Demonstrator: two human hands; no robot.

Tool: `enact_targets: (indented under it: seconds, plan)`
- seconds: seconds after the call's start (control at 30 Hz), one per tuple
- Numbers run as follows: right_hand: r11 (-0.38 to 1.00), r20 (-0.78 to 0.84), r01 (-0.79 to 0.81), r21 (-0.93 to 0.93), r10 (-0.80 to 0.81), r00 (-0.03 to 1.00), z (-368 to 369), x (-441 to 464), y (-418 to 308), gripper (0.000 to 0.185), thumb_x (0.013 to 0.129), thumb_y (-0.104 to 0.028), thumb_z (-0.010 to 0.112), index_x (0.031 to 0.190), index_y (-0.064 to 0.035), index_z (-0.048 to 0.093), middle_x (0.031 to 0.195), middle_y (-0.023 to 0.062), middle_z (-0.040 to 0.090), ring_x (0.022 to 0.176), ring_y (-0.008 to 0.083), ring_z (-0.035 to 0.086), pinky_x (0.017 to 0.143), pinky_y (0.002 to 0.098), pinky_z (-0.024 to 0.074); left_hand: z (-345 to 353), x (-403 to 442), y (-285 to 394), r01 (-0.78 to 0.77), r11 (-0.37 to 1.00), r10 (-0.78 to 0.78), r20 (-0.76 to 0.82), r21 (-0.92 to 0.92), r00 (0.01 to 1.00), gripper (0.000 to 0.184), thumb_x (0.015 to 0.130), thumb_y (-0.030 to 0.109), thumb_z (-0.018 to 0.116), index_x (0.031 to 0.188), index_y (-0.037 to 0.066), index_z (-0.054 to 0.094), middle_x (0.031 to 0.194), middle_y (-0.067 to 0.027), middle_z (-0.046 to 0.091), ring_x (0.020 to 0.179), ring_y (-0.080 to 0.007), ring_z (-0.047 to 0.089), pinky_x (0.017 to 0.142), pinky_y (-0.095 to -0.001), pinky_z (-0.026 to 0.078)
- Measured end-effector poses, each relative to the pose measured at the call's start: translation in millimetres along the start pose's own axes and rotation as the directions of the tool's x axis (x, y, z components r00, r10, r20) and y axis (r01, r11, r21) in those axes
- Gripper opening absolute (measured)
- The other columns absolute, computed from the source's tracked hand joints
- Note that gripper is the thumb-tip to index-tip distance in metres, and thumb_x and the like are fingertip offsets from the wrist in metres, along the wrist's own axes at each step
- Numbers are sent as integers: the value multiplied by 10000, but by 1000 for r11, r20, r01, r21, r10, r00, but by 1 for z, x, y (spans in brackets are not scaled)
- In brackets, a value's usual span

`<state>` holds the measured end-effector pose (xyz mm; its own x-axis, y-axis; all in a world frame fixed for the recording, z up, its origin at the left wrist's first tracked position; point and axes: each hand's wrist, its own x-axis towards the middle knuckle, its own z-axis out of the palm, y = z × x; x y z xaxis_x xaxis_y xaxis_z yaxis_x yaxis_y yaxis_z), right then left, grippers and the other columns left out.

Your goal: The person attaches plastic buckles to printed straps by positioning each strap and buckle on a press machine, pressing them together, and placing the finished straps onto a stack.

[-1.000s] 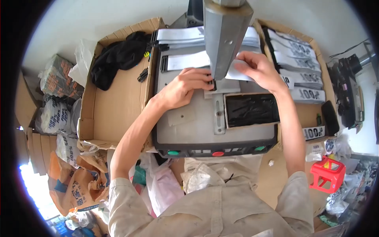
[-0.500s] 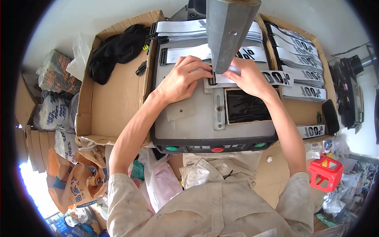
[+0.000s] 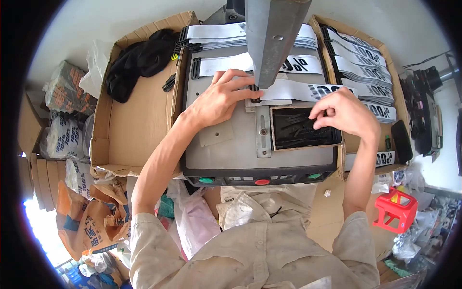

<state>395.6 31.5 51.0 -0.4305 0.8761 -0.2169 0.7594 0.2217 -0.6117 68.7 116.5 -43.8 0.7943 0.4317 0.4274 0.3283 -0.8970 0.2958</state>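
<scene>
A white strap (image 3: 293,90) printed with black figures lies across the machine's work spot, under the grey metal column (image 3: 275,41). At its left end is a black plastic buckle (image 3: 255,94), which the fingertips of my left hand (image 3: 220,99) grip and press down. My right hand (image 3: 345,114) is off the strap, over the right side of a small open box (image 3: 273,140). Its thumb and fingers are drawn together; whatever may be between them is too small to make out. Small black pieces (image 3: 298,129) fill the box.
More printed straps (image 3: 216,34) lie stacked at the machine's back. A right cardboard box (image 3: 353,129) holds several strap bundles; a left cardboard box (image 3: 134,139) holds black cloth (image 3: 139,67). Green and red buttons (image 3: 262,182) line the machine's front edge.
My right hand has let go of the strap and moved right and down to the small box. My left hand stays at the buckle. More of the strap now shows.
</scene>
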Motion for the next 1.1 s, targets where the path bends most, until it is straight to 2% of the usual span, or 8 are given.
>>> enact_targets:
  seconds: [0.13, 0.3, 0.4, 0.43, 0.6, 0.77, 0.97, 1.1]
  plan:
    - [983, 21, -162, -91, 164, 986, 2, -8, 9, 192, 717, -19, 857, 899, 4, 800, 760, 142, 764, 699, 261, 735, 687, 364, 548, -1, 2, 0, 20, 1000, -20, 37, 2, 999, 661, 714, -149, 615, 1283, 156, 759, 1252, -51, 713, 1190, -314, 545, 1087, -449, 412]
    - [981, 41, -96, -169, 104, 994, 18, 3, 7, 138, 696, -46, 871, 755, -9, 751, 712, 127, 738, 715, 282, 730, 680, 381, 545, -2, 2, 2, 33, 999, -33, 56, -7, 998, 705, 694, -166, 582, 1300, 153, 746, 1276, -45, 711, 1191, -314, 541, 1084, -446, 405]
    - [977, 135, -86, -194, 113, 984, 18, 7, 5, 134, 695, -49, 863, 743, -11, 744, 684, 114, 721, 680, 284, 706, 667, 383, 536, -2, 2, 3, 38, 999, -37, 22, -20, 999, 704, 691, -160, 586, 1302, 154, 743, 1182, -59, 709, 1162, -314, 541, 1084, -440, 404]
    - [986, 130, -78, -146, 97, 987, 18, 7, 4, 115, 669, -16, 838, 742, -14, 749, 611, 93, 660, 590, 215, 644, 614, 342, 501, -4, 3, 4, 47, 998, -46, 42, -29, 998, 694, 693, -153, 594, 1299, 153, 744, 1128, -65, 692, 1148, -312, 541, 1083, -440, 407]
    - [987, 112, -91, -134, 106, 988, 23, 9, 3, 90, 677, 6, 783, 759, -19, 755, 625, 100, 675, 611, 233, 665, 624, 364, 514, -2, 2, 0, 1, 999, 0, 7, -37, 1000, 667, 702, -132, 616, 1294, 150, 742, 999, -72, 629, 1116, -308, 540, 1067, -433, 419]
    - [985, 179, -84, -154, 111, 978, 22, 10, -1, 83, 697, -28, 793, 771, -20, 756, 641, 101, 694, 614, 235, 682, 615, 375, 520, -3, 0, 2, 9, 1000, -9, 14, 5, 1000, 663, 718, -126, 618, 1305, 157, 738, 1023, -71, 639, 1108, -294, 551, 1041, -421, 429]
    - [998, 210, -42, 49, 31, 977, 15, 7, 1, 166, 791, -51, 791, 765, -4, 633, 536, 23, 517, 508, 131, 457, 520, 329, 374, -3, 0, 2, 28, 1000, -28, 2, -8, 1000, 692, 724, -133, 616, 1325, 189, 738, 1139, -41, 689, 1120, -268, 563, 1022, -417, 425]
    - [981, 191, -20, 192, -18, 981, 20, 11, 5, 169, 829, 11, 763, 824, -22, 597, 672, -20, 573, 563, 53, 431, 522, 266, 339, -7, -1, 2, 38, 999, -40, 66, 31, 997, 620, 801, -108, 637, 1339, 190, 716, 1297, -43, 702, 1212, -268, 585, 1046, -418, 430]
